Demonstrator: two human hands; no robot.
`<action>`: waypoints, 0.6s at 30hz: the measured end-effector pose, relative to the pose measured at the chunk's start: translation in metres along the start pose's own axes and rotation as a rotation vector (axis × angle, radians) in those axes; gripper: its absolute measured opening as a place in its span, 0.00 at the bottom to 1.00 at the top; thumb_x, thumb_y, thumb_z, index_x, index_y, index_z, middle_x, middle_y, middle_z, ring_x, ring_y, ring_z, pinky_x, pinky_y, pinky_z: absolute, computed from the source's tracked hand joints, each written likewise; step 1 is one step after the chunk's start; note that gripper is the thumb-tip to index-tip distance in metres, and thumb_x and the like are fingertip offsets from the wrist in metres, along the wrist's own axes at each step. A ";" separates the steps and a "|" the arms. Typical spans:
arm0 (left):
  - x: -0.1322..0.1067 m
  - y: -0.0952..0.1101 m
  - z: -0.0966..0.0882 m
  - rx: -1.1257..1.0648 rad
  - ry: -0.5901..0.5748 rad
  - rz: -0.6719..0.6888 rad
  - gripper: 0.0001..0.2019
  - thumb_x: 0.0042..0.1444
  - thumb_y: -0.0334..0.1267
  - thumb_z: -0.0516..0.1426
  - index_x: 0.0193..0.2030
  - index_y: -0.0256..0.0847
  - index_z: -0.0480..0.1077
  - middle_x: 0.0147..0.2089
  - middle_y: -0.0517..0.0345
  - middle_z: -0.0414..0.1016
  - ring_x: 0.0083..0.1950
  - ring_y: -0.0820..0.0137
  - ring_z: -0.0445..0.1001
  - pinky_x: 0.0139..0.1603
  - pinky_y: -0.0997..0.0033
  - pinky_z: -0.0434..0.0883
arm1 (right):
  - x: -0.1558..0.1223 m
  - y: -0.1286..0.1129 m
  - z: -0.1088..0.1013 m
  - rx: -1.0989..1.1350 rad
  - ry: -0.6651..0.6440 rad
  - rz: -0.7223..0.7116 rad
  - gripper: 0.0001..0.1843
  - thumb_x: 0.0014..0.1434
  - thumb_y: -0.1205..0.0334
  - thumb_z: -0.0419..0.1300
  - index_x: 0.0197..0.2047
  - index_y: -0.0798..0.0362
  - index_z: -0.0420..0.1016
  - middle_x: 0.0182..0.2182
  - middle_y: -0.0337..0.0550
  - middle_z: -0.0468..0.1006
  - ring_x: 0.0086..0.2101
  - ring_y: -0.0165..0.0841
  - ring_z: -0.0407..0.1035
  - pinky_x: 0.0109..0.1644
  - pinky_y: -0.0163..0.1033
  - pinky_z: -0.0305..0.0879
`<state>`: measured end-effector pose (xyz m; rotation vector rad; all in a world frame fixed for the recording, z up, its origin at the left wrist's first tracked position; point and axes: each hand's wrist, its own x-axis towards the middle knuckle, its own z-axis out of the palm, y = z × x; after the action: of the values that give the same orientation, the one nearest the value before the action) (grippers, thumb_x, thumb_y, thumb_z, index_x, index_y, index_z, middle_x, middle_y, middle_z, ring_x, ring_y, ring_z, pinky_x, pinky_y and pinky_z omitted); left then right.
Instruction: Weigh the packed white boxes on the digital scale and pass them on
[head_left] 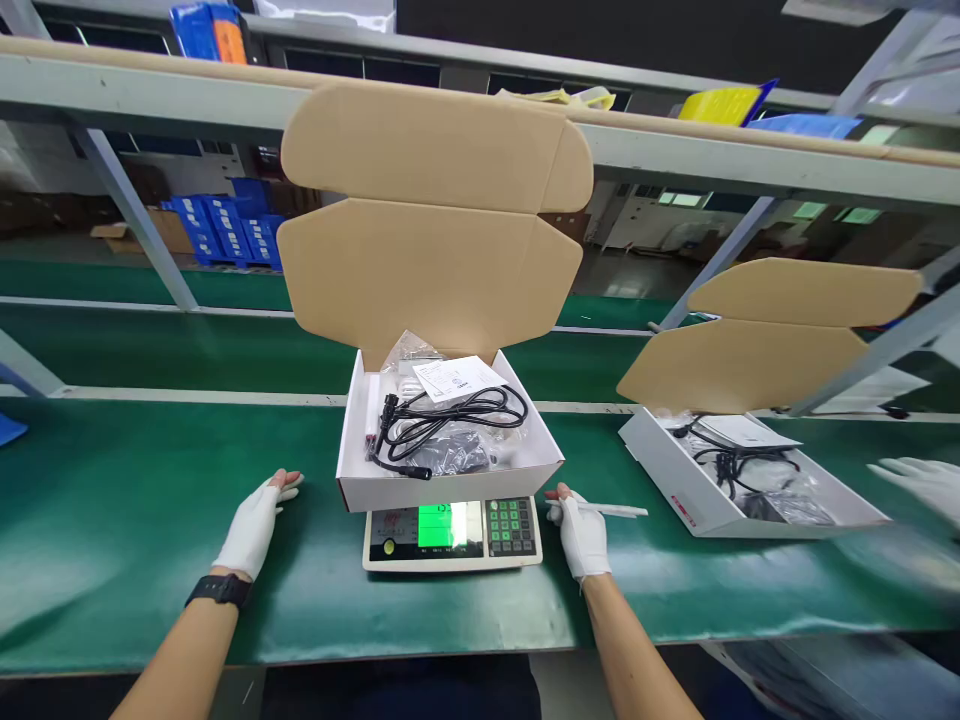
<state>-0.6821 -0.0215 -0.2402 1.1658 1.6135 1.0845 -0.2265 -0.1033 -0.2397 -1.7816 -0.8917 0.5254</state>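
An open white cardboard box (450, 490) stands on a digital scale (454, 562) with a lit green display (441, 525). Inside it lie a coiled black cable (450, 415), a printed white paper (457, 378) and items in clear plastic bags. My left hand (251, 520), in a white fingerless glove, rests on the green tabletop left of the scale, its fingers stretched out and holding nothing. Right of the scale, my right hand (581, 535) is closed around a slim white pen-like stick (619, 510) that points rightward.
To the right, a second open box (720, 520) holds a similar cable and papers. A co-worker's gloved hand (922, 485) is beside it, blurred. A shelf beam (187, 85) crosses above the bench. Blue bins (225, 225) stand behind.
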 end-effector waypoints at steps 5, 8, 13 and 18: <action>0.019 0.002 -0.001 -0.036 -0.017 -0.006 0.29 0.56 0.61 0.48 0.50 0.39 0.71 0.56 0.45 0.72 0.55 0.54 0.71 0.59 0.51 0.63 | 0.016 -0.037 -0.007 0.235 0.036 -0.016 0.19 0.46 0.45 0.59 0.29 0.54 0.69 0.21 0.40 0.71 0.24 0.35 0.67 0.26 0.37 0.62; 0.034 0.003 -0.002 -0.065 -0.015 -0.012 0.28 0.56 0.61 0.49 0.50 0.39 0.71 0.57 0.45 0.72 0.55 0.54 0.71 0.60 0.51 0.63 | 0.034 -0.082 -0.017 0.201 0.095 -0.147 0.16 0.47 0.48 0.60 0.25 0.52 0.65 0.18 0.35 0.65 0.20 0.30 0.60 0.25 0.34 0.56; 0.064 0.010 0.001 -0.106 0.019 0.006 0.28 0.55 0.59 0.50 0.49 0.37 0.72 0.54 0.43 0.73 0.54 0.54 0.72 0.60 0.51 0.63 | 0.045 -0.191 -0.006 0.002 0.095 -0.535 0.16 0.57 0.49 0.57 0.25 0.52 0.64 0.19 0.35 0.66 0.23 0.30 0.60 0.30 0.36 0.57; 0.095 0.016 0.006 -0.118 0.045 0.024 0.25 0.54 0.58 0.51 0.44 0.38 0.73 0.50 0.46 0.76 0.53 0.56 0.73 0.59 0.55 0.65 | 0.035 -0.276 0.063 -0.241 -0.373 -0.807 0.15 0.60 0.49 0.55 0.31 0.52 0.70 0.25 0.40 0.73 0.27 0.35 0.67 0.32 0.37 0.60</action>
<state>-0.6921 0.0743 -0.2400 1.0924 1.5505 1.2128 -0.3385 0.0148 -0.0062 -1.3707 -1.8757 0.2177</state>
